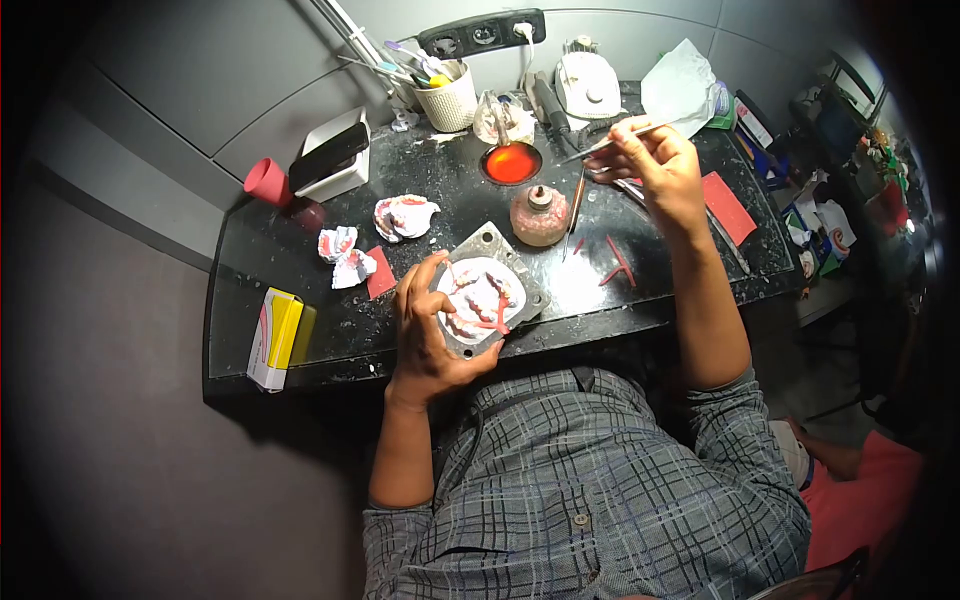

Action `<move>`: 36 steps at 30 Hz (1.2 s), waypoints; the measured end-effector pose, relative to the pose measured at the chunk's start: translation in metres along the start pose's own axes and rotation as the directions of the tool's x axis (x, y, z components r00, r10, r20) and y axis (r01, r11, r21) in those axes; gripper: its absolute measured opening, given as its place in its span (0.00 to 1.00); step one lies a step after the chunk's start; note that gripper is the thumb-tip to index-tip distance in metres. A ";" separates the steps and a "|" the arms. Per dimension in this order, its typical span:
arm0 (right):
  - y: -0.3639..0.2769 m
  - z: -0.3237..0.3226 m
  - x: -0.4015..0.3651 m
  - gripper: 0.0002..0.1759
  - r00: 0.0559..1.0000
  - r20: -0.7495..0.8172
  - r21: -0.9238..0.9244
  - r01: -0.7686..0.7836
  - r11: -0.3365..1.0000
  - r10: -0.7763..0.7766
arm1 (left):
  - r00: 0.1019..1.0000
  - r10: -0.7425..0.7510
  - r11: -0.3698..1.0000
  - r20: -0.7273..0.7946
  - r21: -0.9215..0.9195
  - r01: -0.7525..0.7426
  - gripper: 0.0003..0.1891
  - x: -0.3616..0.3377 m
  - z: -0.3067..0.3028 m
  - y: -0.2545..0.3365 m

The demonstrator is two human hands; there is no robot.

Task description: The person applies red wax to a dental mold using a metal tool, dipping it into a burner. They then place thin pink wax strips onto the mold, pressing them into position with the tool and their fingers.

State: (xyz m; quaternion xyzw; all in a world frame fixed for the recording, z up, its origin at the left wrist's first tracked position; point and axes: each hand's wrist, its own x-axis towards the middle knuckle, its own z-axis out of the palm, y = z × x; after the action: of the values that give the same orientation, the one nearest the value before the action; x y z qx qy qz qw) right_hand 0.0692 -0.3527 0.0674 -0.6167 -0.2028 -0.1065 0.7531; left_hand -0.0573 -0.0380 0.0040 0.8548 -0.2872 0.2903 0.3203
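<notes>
My left hand (425, 335) grips a grey metal dental flask (487, 240) by its left side, near the table's front edge. White plaster fills the flask, and a dental cast (470, 290) with red wax strips (502, 315) sits in it. Raised over the right of the table, my right hand (668, 180) pinches a thin wax carving tool (588, 153), its tip pointing left. Below that tip stands a glass spirit lamp (538, 220); no flame is discernible. A second slim tool (575, 212) lies beside the lamp. Loose red wax sticks (618, 265) rest right of the flask.
Plaster models (405, 217) and a yellow box (285, 335) are on the left. Behind are a white tray (345, 187) with a phone (330, 157), a cup of brushes (450, 105) and a glowing orange dish (511, 163). A red wax sheet (728, 208) lies right.
</notes>
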 end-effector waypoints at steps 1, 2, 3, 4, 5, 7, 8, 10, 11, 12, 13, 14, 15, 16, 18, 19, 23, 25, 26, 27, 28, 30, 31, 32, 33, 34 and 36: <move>-0.001 -0.003 0.000 0.11 1.000 -0.005 0.012 -0.023 1.000 0.023 | 1.000 0.024 0.999 -0.008 0.029 -0.024 0.41 0.003 0.002 -0.003; -0.001 -0.005 -0.001 0.11 0.999 -0.009 0.023 -0.046 0.999 0.046 | 1.000 0.023 0.999 -0.011 0.029 -0.022 0.41 0.006 0.003 -0.004; 0.002 -0.006 -0.002 0.12 0.999 -0.007 0.059 -0.049 0.997 0.050 | 1.000 0.024 0.999 -0.012 0.032 -0.024 0.41 0.008 0.004 -0.005; 0.005 -0.008 -0.003 0.12 0.999 -0.007 0.057 -0.048 0.997 0.048 | 1.000 0.026 0.999 -0.011 0.034 -0.026 0.41 0.010 0.005 -0.006; 0.008 -0.009 -0.004 0.11 0.995 -0.015 0.040 -0.103 0.994 0.103 | 1.000 0.023 1.000 -0.013 0.021 -0.023 0.41 0.010 0.007 -0.006; 0.013 -0.013 -0.006 0.09 0.986 -0.018 0.060 -0.162 0.985 0.164 | 1.000 0.020 1.000 -0.013 -0.002 -0.020 0.41 0.009 0.008 -0.010; 0.015 -0.015 -0.006 0.09 0.986 -0.021 0.061 -0.165 0.984 0.167 | 1.000 0.015 1.000 -0.012 -0.023 -0.015 0.40 0.008 0.008 -0.011; 0.018 -0.015 -0.006 0.08 0.992 0.024 0.100 -0.124 0.987 0.123 | 1.000 0.002 0.999 -0.018 -0.034 -0.002 0.40 0.006 0.007 -0.011; 0.017 -0.015 -0.006 0.07 0.993 0.010 0.116 -0.122 0.986 0.121 | 1.000 -0.011 0.999 -0.029 -0.043 0.010 0.40 0.006 0.007 -0.011; 0.016 -0.014 -0.007 0.07 0.993 0.011 0.117 -0.121 0.986 0.121 | 1.000 -0.011 0.999 -0.029 -0.042 0.010 0.40 0.006 0.008 -0.010; 0.015 -0.012 -0.007 0.07 0.990 0.011 0.109 -0.138 0.984 0.138 | 0.999 -0.014 0.999 -0.031 -0.040 0.013 0.40 0.006 0.008 -0.011; 0.014 -0.011 -0.008 0.07 0.988 0.011 0.101 -0.156 0.983 0.155 | 0.999 -0.017 0.999 -0.033 -0.038 0.016 0.40 0.006 0.007 -0.011; 0.014 -0.011 -0.008 0.07 0.988 0.011 0.102 -0.156 0.983 0.155 | 0.999 -0.017 0.999 -0.033 -0.037 0.016 0.40 0.006 0.007 -0.009; 0.014 -0.011 -0.008 0.07 0.988 0.023 0.111 -0.152 0.982 0.150 | 0.999 -0.027 1.000 -0.017 -0.016 0.026 0.41 0.007 0.005 -0.007; 0.014 -0.011 -0.009 0.08 0.989 0.032 0.121 -0.148 0.982 0.145 | 0.999 -0.035 0.999 0.000 0.005 0.035 0.41 0.008 0.004 -0.004; 0.013 -0.011 -0.009 0.08 0.988 0.034 0.106 -0.152 0.983 0.149 | 0.999 -0.047 0.999 0.001 0.012 0.047 0.41 0.009 0.004 -0.003; 0.010 -0.005 -0.012 0.08 0.990 0.066 0.099 -0.131 0.986 0.125 | 0.998 -0.060 0.998 -0.005 -0.011 0.060 0.41 0.007 0.005 -0.005; 0.006 0.004 -0.018 0.08 0.985 0.145 0.104 -0.106 0.989 0.090 | 0.998 -0.055 0.998 -0.021 -0.013 0.055 0.40 0.006 0.007 -0.007; 0.005 0.011 -0.021 0.09 0.974 0.218 0.108 -0.079 0.991 0.054 | 0.998 -0.047 0.999 -0.035 -0.020 0.046 0.40 0.005 0.008 -0.009; 0.003 0.019 -0.026 0.09 0.962 0.274 0.065 -0.031 0.997 0.012 | 0.999 -0.044 0.999 -0.031 -0.018 0.043 0.40 0.006 0.007 -0.009; 0.005 0.022 -0.030 0.07 0.944 0.330 -0.020 0.009 1.000 -0.002 | 0.998 -0.048 0.999 -0.030 -0.015 0.048 0.40 0.006 0.007 -0.009; 0.000 0.036 -0.037 0.05 0.904 0.427 -0.034 0.001 0.999 0.013 | 0.998 -0.046 0.999 -0.032 -0.016 0.045 0.41 0.006 0.007 -0.009; 0.002 0.040 -0.039 0.04 0.890 0.456 -0.084 0.048 0.995 -0.005 | 0.998 -0.047 0.999 -0.031 -0.016 0.046 0.41 0.006 0.008 -0.009; 0.003 0.043 -0.039 0.04 0.872 0.487 -0.105 0.109 0.988 -0.044 | 0.998 -0.044 0.999 -0.033 -0.021 0.043 0.41 0.006 0.008 -0.009; 0.005 0.044 -0.039 0.04 0.861 0.505 -0.147 0.155 0.977 -0.060 | 0.999 -0.042 0.999 -0.034 -0.027 0.041 0.41 0.006 0.008 -0.009; 0.006 0.045 -0.039 0.04 0.848 0.525 -0.188 0.203 0.961 -0.076 | 0.999 -0.042 0.999 -0.033 -0.027 0.041 0.41 0.007 0.008 -0.009; 0.004 0.048 -0.040 0.04 0.837 0.540 -0.195 0.223 0.955 -0.086 | 0.998 -0.048 0.999 -0.028 -0.017 0.048 0.41 0.006 0.007 -0.008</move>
State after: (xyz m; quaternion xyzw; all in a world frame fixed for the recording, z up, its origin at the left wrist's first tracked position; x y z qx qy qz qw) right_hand 0.0265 -0.3083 0.0542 -0.6935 -0.4355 -0.0192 0.5737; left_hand -0.0457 -0.0402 0.0009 0.8546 -0.2644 0.2924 0.3381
